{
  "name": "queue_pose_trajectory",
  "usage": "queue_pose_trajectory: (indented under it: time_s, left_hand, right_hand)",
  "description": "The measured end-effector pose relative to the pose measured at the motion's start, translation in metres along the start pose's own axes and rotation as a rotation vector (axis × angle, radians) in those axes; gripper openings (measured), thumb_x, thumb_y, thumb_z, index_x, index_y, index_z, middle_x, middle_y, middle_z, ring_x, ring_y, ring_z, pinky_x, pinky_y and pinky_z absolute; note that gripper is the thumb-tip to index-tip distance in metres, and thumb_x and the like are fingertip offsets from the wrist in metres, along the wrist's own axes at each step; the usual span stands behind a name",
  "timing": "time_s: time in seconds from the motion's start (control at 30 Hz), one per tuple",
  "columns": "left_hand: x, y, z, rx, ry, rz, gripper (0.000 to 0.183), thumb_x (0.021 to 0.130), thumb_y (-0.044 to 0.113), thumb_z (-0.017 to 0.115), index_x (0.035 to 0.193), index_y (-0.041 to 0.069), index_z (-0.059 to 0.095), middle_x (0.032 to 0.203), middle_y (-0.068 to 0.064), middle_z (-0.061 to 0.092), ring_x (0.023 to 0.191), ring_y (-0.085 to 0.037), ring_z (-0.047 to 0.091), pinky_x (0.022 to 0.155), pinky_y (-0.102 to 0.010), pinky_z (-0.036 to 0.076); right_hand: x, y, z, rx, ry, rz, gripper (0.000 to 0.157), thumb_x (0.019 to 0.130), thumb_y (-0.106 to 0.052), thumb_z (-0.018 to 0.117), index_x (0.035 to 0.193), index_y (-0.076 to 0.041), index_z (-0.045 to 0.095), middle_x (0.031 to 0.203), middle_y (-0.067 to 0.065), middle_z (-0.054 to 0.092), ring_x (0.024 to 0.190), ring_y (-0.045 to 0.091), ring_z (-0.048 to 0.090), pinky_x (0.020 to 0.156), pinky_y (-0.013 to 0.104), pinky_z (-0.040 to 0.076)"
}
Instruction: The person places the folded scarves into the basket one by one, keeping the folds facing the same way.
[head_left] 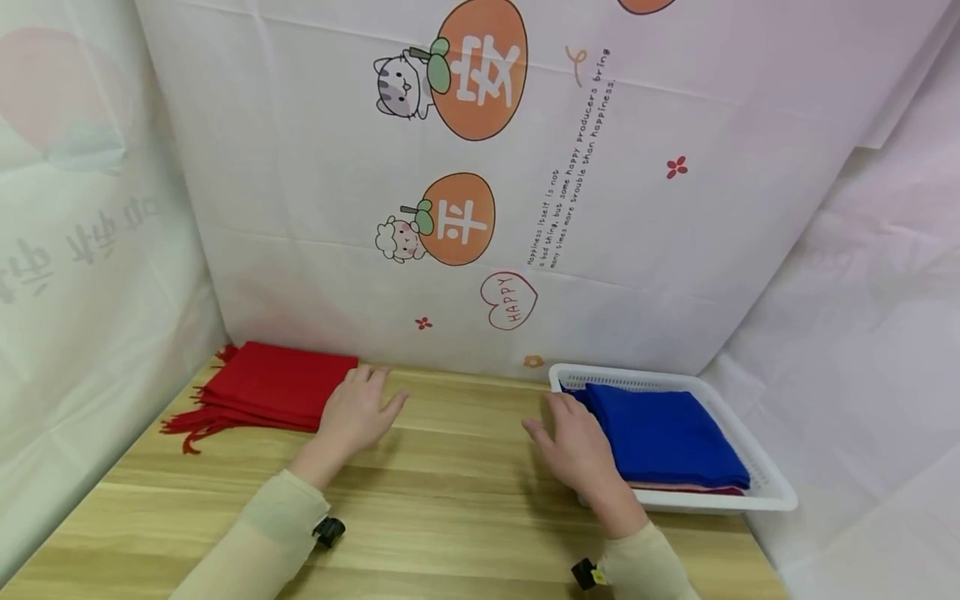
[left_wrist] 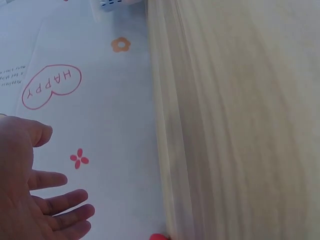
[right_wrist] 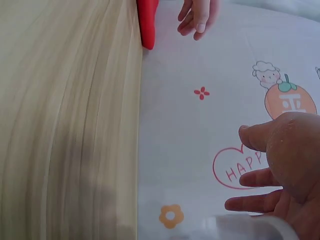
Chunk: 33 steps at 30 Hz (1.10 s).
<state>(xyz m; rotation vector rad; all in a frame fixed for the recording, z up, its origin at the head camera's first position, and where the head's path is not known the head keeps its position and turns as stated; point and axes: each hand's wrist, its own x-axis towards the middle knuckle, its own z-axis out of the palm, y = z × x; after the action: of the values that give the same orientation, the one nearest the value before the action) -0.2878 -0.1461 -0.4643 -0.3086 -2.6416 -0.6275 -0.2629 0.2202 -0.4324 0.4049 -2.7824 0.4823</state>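
A folded red scarf (head_left: 277,385) with fringe at its left end lies at the left of the wooden table. Beside its right edge, overlapping it in the head view, is my left hand (head_left: 356,410), fingers loosely extended and holding nothing. My right hand (head_left: 577,442), also holding nothing, is at the left side of a white plastic basket (head_left: 776,492); whether it touches the rim is unclear. In the basket lies a folded blue cloth (head_left: 667,433) on top of pink and dark red layers. The left wrist view shows the left hand (left_wrist: 40,195) with its fingers spread.
The wooden table (head_left: 450,500) runs up to a white printed sheet (head_left: 337,167) hanging behind it. More white sheeting (head_left: 885,350) hangs at both sides, close beyond the basket on the right. Small black cameras (head_left: 328,532) are worn at both wrists.
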Motion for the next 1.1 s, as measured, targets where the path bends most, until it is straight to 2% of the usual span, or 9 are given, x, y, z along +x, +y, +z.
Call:
queue_pose_trajectory:
  time_s: [0.4,0.7,1.1]
  left_hand:
    - [-0.006,-0.018,-0.010,0.028,-0.003,-0.035,0.063,0.109,0.041,0.068,0.148,-0.008,0.062,0.137,-0.029,0.064,0.127,-0.046,0.060,0.102,-0.061,0.057]
    - [-0.007,-0.026,-0.016,0.029,-0.032,-0.056,0.067,0.111,0.039,0.066,0.152,-0.011,0.055,0.144,-0.032,0.060,0.132,-0.048,0.058,0.105,-0.063,0.056]
    - [-0.011,-0.040,-0.024,0.035,-0.027,-0.085,0.069,0.111,0.040,0.066,0.155,-0.011,0.053,0.144,-0.032,0.059,0.131,-0.049,0.057,0.103,-0.062,0.056]
  right_hand:
    - [0.005,-0.025,0.011,0.017,-0.017,-0.009,0.068,0.109,-0.044,0.073,0.156,0.002,0.058,0.155,0.023,0.060,0.140,0.047,0.060,0.113,0.065,0.049]
    - [0.004,-0.043,0.018,0.055,-0.028,-0.041,0.066,0.108,-0.040,0.075,0.154,0.004,0.058,0.150,0.027,0.063,0.135,0.048,0.063,0.112,0.063,0.052]
    - [0.007,-0.064,0.039,0.122,-0.068,-0.050,0.065,0.108,-0.043,0.074,0.154,0.001,0.059,0.151,0.024,0.064,0.136,0.045,0.063,0.111,0.061,0.053]
